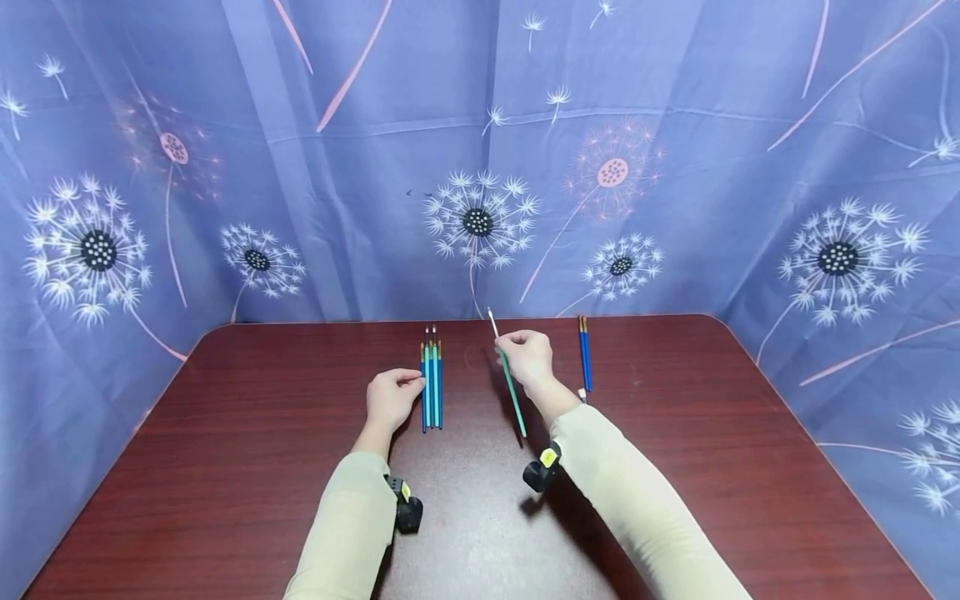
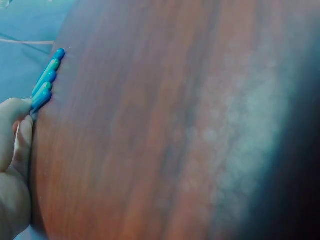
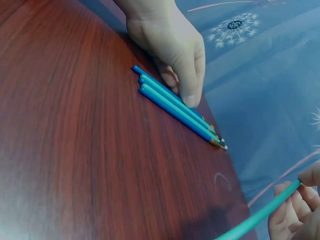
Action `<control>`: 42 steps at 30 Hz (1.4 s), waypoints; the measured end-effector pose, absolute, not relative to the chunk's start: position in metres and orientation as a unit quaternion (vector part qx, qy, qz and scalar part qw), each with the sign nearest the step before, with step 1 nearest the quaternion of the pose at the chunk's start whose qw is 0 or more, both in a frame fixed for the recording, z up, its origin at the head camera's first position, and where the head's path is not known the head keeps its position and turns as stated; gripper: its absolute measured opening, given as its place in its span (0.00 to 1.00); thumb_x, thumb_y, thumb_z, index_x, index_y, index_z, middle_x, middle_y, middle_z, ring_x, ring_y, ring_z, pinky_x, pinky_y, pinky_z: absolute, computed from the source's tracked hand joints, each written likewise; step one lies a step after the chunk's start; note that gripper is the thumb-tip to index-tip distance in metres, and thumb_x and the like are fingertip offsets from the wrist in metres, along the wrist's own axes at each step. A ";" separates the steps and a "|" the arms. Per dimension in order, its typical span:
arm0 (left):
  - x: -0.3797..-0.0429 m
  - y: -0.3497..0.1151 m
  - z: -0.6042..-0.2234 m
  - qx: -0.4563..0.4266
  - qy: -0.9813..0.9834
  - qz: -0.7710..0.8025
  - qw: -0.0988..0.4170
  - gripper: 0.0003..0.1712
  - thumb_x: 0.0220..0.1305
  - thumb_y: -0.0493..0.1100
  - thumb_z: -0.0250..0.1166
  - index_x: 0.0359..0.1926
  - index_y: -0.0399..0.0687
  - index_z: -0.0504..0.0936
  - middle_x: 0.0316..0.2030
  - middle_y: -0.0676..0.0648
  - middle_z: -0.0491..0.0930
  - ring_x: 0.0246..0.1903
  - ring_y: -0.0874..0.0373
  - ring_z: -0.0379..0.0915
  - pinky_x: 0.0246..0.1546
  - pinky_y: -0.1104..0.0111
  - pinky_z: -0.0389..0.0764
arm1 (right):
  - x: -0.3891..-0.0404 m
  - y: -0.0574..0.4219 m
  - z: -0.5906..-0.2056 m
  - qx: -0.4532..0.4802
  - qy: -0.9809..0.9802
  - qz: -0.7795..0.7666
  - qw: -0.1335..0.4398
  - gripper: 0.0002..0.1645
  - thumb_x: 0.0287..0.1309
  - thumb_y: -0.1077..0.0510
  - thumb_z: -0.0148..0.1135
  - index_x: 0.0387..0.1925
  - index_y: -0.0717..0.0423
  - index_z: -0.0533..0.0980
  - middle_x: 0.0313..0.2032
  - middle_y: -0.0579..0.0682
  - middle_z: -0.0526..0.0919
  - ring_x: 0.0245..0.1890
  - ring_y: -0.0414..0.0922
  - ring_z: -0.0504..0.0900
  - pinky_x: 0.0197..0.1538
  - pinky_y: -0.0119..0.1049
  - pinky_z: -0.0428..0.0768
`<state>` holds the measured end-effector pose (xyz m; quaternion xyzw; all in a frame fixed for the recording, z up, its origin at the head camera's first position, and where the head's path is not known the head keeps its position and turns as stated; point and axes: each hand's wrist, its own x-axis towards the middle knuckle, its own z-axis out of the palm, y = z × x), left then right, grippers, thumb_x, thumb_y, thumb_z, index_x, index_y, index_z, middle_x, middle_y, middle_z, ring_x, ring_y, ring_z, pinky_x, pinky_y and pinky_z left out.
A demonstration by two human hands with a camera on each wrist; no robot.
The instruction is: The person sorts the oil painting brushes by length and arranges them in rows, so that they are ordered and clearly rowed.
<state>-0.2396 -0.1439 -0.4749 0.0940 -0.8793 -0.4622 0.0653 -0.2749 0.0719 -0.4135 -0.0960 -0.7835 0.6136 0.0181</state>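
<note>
Several blue and teal paintbrushes (image 1: pixel 432 392) lie side by side in a row on the table, bristles toward the far edge. At the row's left side my left hand (image 1: pixel 393 398) pinches the outermost blue paintbrush (image 2: pixel 42 100) between thumb and fingertips; the contact is partly hidden. My right hand (image 1: pixel 527 358) holds a teal paintbrush (image 1: pixel 513 392) by its upper part, near the silvery ferrule. This brush is tilted above the table, with its white tip pointing away and the handle end toward me.
Two blue paintbrushes (image 1: pixel 585 354) lie together at the right. Beside my right forearm a white brush tip (image 1: pixel 582 395) shows, the rest hidden by the sleeve. The dark red wooden table (image 1: pixel 247 467) ends at a blue dandelion-print curtain (image 1: pixel 360 208).
</note>
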 end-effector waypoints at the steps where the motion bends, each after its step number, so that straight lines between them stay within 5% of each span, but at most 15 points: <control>1: -0.240 -0.144 -0.475 0.093 -0.880 -0.462 0.067 0.14 0.60 0.46 0.65 0.45 0.46 0.86 0.37 0.45 0.86 0.39 0.53 0.82 0.43 0.59 0.81 | -0.274 0.075 -0.413 -0.097 -0.779 0.619 0.013 0.11 0.54 0.60 0.61 0.35 0.64 0.82 0.34 0.63 0.86 0.29 0.53 0.86 0.23 0.26 0.76; 10: -0.240 -0.144 -0.475 0.090 -0.883 -0.455 0.074 0.14 0.59 0.46 0.65 0.43 0.45 0.86 0.35 0.46 0.87 0.38 0.53 0.83 0.42 0.60 0.80 | -0.270 0.103 -0.410 -0.096 -0.765 0.637 -0.012 0.13 0.57 0.62 0.56 0.40 0.65 0.81 0.24 0.44 0.83 0.34 0.52 0.86 0.26 0.29 0.81; 16: -0.240 -0.144 -0.475 0.095 -0.883 -0.454 0.072 0.14 0.59 0.46 0.65 0.43 0.46 0.86 0.35 0.46 0.87 0.38 0.53 0.83 0.43 0.60 0.80 | -0.266 0.122 -0.411 -0.093 -0.753 0.651 -0.015 0.16 0.57 0.64 0.54 0.46 0.66 0.78 0.29 0.48 0.85 0.28 0.43 0.85 0.32 0.34 0.83; 23: -0.241 -0.144 -0.476 0.094 -0.883 -0.455 0.071 0.14 0.59 0.46 0.65 0.43 0.45 0.86 0.36 0.45 0.87 0.38 0.53 0.83 0.42 0.60 0.80 | -0.259 0.145 -0.408 -0.085 -0.746 0.660 -0.017 0.20 0.60 0.64 0.52 0.54 0.68 0.74 0.30 0.45 0.85 0.30 0.44 0.85 0.37 0.37 0.84; 31: -0.243 -0.146 -0.477 0.094 -0.884 -0.453 0.071 0.14 0.59 0.46 0.65 0.44 0.46 0.86 0.37 0.45 0.87 0.39 0.52 0.82 0.43 0.59 0.80 | -0.256 0.165 -0.406 -0.087 -0.753 0.652 -0.015 0.20 0.63 0.63 0.51 0.54 0.67 0.74 0.35 0.48 0.86 0.29 0.40 0.85 0.31 0.31 0.83; 42: -0.241 -0.144 -0.476 0.095 -0.883 -0.456 0.062 0.15 0.60 0.47 0.64 0.45 0.46 0.86 0.38 0.45 0.86 0.40 0.52 0.82 0.44 0.59 0.80 | -0.247 0.197 -0.407 -0.070 -0.760 0.645 -0.033 0.23 0.63 0.64 0.51 0.57 0.72 0.69 0.26 0.36 0.82 0.29 0.40 0.85 0.32 0.35 0.84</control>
